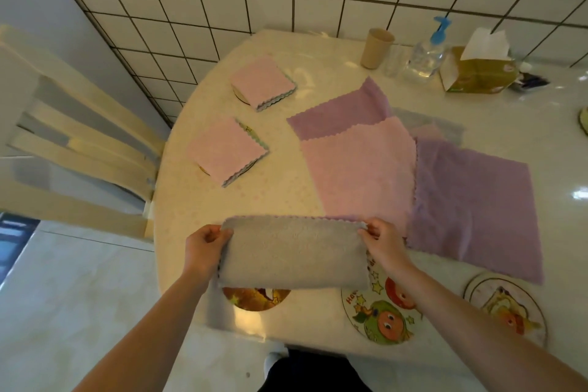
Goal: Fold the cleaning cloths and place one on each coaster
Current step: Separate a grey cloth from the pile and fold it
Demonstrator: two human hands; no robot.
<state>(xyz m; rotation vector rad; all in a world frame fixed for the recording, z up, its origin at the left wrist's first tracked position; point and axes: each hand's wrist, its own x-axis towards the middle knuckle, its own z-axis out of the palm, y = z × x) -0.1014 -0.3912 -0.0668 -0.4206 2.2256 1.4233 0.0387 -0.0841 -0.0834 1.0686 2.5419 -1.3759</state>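
Observation:
A grey cloth (294, 253), folded in half, hangs above the near table edge. My left hand (203, 248) pinches its upper left corner and my right hand (383, 240) pinches its upper right corner. Two pink folded cloths (262, 81) (226, 149) each lie on a coaster at the left. Unfolded cloths lie spread in the middle: a pink one (362, 169) between two purple ones (343, 108) (471, 200). Bare picture coasters sit near me: one (256, 297) partly hidden under the grey cloth, one (381, 315) below my right wrist, one (506, 307) at the right.
At the back by the tiled wall stand a beige cup (377, 48), a clear pump bottle (428, 54) and a tissue box (477, 71). A wooden chair (79, 143) stands left of the round table (181, 200). Another coaster edge (584, 121) shows at far right.

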